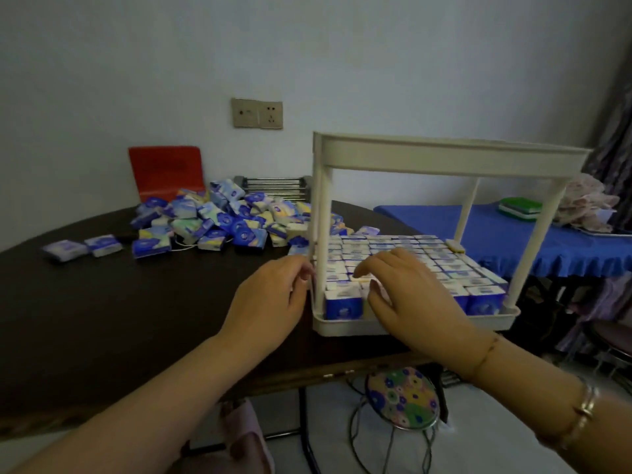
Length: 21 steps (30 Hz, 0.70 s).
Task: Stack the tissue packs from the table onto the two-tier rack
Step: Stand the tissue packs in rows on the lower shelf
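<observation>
**Hands at the rack's lower tier**

We are looking down on a dark table (102, 302) with a white two-tier rack (444, 155) standing at its right end. The lower tier (410, 325) is holding tight rows of blue-and-white packs (343, 304) standing on edge, filling it nearly wall to wall. The upper tier is showing only its rim from here; we cannot tell what lies on it.

Our left hand (270, 302) is sitting at the rack's near-left post (316, 234), fingers curled toward it; the blur is hiding whether they are gripping the post or only touching it, so we cannot tell the grip. Our right hand (403, 292) is reaching into the lower tier over the front rows, fingers bent down onto the pack tops. It may be pinching a pack near the front, but we cannot tell.

A loose pile (219, 220) of more packs is lying on the table well behind and left of the rack, with two strays (85, 247) further left.

Behind the pile a red chair back (166, 172) is standing against the wall below a socket (257, 113). A blue cloth (513, 230) is covering a surface to the right. A patterned stool (402, 400) is sitting under the table edge.
</observation>
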Each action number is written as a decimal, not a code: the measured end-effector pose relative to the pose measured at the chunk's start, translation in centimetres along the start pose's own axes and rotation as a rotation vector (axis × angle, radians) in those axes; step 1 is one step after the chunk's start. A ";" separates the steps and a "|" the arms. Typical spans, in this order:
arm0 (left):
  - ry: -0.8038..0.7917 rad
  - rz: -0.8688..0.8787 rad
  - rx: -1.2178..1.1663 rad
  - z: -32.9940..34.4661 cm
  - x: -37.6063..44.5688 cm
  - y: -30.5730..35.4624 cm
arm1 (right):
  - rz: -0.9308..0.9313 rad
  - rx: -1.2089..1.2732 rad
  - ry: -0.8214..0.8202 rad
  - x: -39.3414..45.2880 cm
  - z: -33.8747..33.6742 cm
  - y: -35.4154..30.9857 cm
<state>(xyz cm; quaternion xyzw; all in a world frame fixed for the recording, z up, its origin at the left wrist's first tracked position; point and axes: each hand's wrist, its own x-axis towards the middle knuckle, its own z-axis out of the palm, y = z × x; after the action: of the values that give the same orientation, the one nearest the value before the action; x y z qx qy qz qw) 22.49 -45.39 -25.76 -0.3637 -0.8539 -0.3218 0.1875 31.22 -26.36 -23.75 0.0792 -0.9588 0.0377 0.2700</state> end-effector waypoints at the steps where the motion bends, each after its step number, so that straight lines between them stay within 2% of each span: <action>1: -0.001 -0.055 -0.001 -0.3 0.0 -1.4 | 0.008 0.016 -0.005 0.9 0.4 -0.6; 5: -0.106 -0.193 -0.083 -0.1 0.7 -5.8 | 0.117 0.048 -0.059 4.0 2.4 -1.5; 15: -0.440 -0.233 0.016 6.3 5.8 -10.1 | 0.263 0.157 -0.238 8.8 5.4 0.0; 17: -0.420 -0.230 0.015 7.4 6.2 -10.2 | 0.275 0.166 -0.252 9.6 5.8 0.5; 21: -0.249 -0.188 -0.105 8.4 5.8 -10.2 | 0.277 0.141 -0.300 11.5 6.8 0.8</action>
<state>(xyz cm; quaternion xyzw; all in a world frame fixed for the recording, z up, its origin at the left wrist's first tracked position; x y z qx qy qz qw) 10.31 -42.09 -32.85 -0.3287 -0.8828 -0.3343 0.0299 17.94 -27.86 -23.58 -0.0301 -0.9850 0.1292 0.1103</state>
